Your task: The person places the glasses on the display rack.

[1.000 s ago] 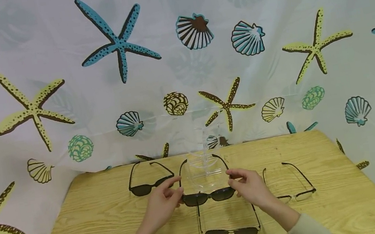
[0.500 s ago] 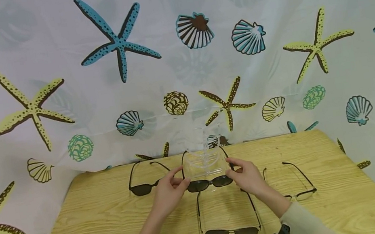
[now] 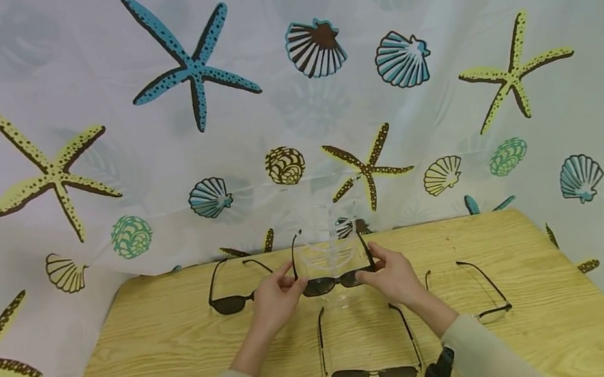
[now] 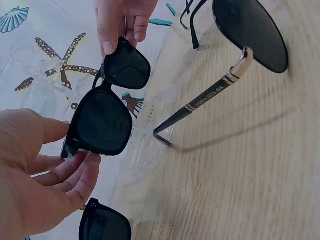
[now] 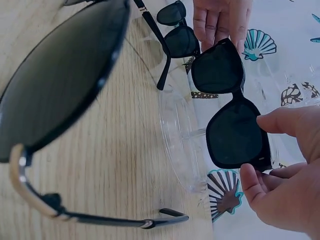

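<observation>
Both hands hold one pair of black sunglasses (image 3: 320, 286), arms unfolded and pointing away, over a clear plastic display stand (image 3: 332, 255). My left hand (image 3: 276, 298) pinches the frame at its left hinge, thumb and fingers on either side. At the opposite hinge my right hand (image 3: 394, 273) grips likewise, its thumb right at the lens edge. In the left wrist view the dark lenses (image 4: 104, 122) are raised off the wood beside the stand. The right wrist view shows the stand's round clear base (image 5: 180, 140) below the sunglasses.
Aviator sunglasses (image 3: 374, 375) lie open on the wooden table (image 3: 159, 369) in front of the stand. Another black pair of sunglasses (image 3: 229, 305) lies left, and clear-lens eyeglasses (image 3: 495, 311) lie right. A patterned curtain (image 3: 289, 105) hangs behind the table.
Both hands have moved the black sunglasses away from the body and up toward the stand, off from above the aviators. The right thumb has slid in toward the lens.
</observation>
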